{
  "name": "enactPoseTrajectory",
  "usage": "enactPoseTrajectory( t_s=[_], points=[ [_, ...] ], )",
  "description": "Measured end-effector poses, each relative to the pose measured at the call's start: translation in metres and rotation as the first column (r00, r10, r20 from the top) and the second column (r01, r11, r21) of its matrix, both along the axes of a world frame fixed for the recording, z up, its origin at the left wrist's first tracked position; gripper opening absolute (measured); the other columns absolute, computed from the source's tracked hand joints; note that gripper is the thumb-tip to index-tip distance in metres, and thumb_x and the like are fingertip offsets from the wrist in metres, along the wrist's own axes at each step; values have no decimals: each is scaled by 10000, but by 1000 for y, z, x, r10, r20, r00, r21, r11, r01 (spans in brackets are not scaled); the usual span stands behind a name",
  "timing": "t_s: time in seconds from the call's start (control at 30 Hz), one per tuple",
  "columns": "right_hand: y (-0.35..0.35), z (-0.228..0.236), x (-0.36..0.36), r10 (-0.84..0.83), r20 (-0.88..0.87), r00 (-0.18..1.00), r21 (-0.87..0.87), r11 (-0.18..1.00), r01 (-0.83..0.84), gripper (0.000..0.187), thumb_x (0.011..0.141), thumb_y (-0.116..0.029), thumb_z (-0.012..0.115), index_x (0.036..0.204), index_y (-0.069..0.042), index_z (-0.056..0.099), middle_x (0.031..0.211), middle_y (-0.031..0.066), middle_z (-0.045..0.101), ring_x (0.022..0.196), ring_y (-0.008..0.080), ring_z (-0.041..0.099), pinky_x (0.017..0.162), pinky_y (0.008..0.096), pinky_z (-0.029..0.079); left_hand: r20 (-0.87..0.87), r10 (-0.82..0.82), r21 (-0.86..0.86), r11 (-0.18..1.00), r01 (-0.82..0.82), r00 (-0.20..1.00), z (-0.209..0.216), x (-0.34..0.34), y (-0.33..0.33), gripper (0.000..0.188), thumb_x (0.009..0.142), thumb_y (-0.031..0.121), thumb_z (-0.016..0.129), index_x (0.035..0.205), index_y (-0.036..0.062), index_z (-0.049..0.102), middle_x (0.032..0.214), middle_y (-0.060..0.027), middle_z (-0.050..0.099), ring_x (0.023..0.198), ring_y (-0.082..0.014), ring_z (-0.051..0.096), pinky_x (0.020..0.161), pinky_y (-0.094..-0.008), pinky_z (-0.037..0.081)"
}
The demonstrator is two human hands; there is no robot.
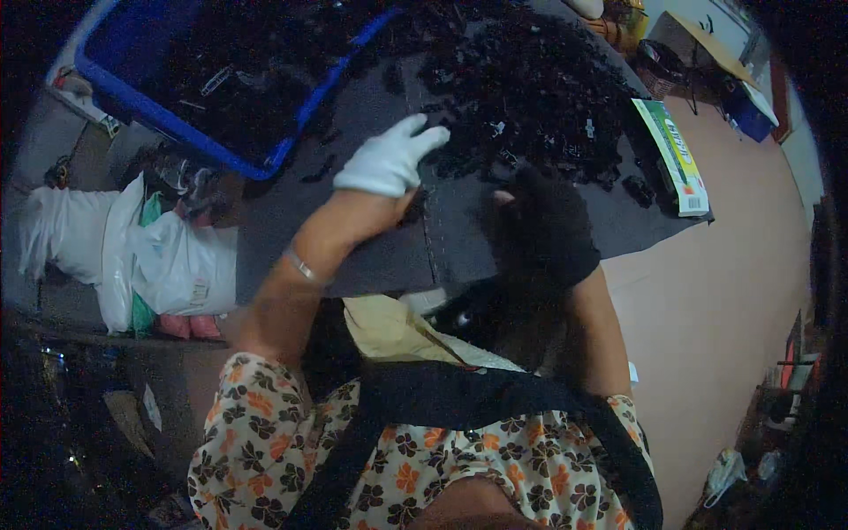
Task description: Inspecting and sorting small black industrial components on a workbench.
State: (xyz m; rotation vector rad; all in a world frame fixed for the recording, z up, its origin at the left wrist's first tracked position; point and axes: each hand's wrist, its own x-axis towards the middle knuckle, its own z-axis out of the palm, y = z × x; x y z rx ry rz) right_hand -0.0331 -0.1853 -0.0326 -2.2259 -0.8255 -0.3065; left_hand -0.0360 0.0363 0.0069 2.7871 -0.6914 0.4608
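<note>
Nearest is the person's own shirt (256, 424), pale with orange and dark brown flowers, under a dark apron (459, 396). Just beyond the lap, a cream sack (389, 329) shows below the front edge of the table, beside dark things too dim to make out. Both forearms reach forward, the left one with a silver bracelet (305, 267) at the wrist. The right hand (548, 225), in a black glove that leaves a fingertip bare, is over the near side of the table, close to the heap; dark against dark, its grip cannot be told. The left hand (384, 163), in a white glove, is a little farther forward, well apart from the right, two fingers pointing at the heap's left edge with a gap between their tips; whether it pinches anything cannot be told. Beneath both lies a dark grey cloth (371, 252) covering the table. At the left, beside the table, sit stuffed white plastic bags (185, 274). Ahead of the hands, small black parts (530, 97) spread in a wide heap, with a yellow, green and white packet (673, 159) at the table's right edge. To the left of the heap stands a blue bin (199, 146) with more black pieces inside. Past the packet, a woven basket (661, 79) rests on the tan floor (733, 256).
</note>
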Motion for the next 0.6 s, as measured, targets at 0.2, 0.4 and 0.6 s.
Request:
enactPoseTrajectory(
  t_s=[0.2,0.4,0.6],
  points=[
    [12,-3,6,-171,170,970,-67,980,185,170,716,-179,623,840,-63,625,824,174,595,750,366,581,651,423,472,-153,189,246,958,-147,970,-12,48,-3,302,727,49,529,1008,137,596,1031,-160,558,849,-381,569,708,-422,487],
    [8,-11,4,-129,188,974,11,992,129,95,736,-141,610,797,-68,606,785,154,584,691,314,575,629,374,468,-56,220,278,940,-196,974,-11,38,-2,123,737,88,506,808,93,606,803,-169,584,793,-345,589,682,-413,485],
    [9,-24,9,105,-169,980,449,894,-19,51,812,-47,511,822,-31,558,747,41,552,666,142,535,632,287,449,-86,230,275,941,-198,969,-18,37,13,122,719,117,562,832,88,594,827,-152,594,749,-366,574,662,-415,484]
  ],
)
